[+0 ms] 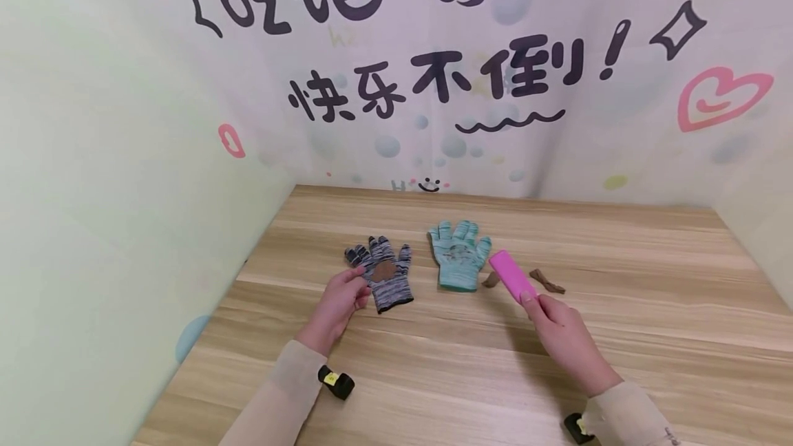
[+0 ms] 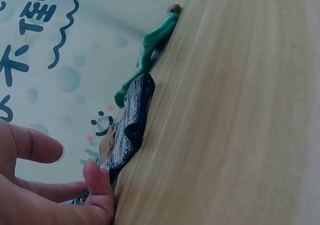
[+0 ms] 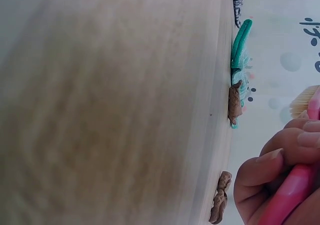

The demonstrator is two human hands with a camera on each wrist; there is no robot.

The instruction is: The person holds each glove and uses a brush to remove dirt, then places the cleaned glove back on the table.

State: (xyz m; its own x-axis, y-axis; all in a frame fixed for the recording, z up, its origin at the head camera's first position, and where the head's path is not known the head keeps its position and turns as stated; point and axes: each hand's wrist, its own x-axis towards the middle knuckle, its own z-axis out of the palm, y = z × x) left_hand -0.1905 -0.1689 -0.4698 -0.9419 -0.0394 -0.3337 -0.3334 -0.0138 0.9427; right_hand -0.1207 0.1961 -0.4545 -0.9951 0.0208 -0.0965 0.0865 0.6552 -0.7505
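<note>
My right hand [image 1: 560, 329] grips a pink brush [image 1: 511, 275] by its handle, holding it above the table. Pale bristles of the brush [image 3: 302, 102] show in the right wrist view; from the head they are hidden beneath its pink back. At the near left, my left hand [image 1: 343, 300] is at the left edge of a grey-and-black knitted glove [image 1: 392, 286], fingers loosely bent and apart. That glove lies flat with a brown patch [image 1: 384, 270] on its palm. To its right lies a teal knitted glove [image 1: 458, 274], with smudges on its palm.
Two brown crumpled pieces lie on the wood-grain table [image 1: 434, 370]: one brown piece [image 1: 491, 280] beside the teal glove, another brown piece [image 1: 548, 281] farther right. A printed cloth backdrop [image 1: 396, 157] rises behind the table, and a pale wall [image 1: 124, 191] stands at the left.
</note>
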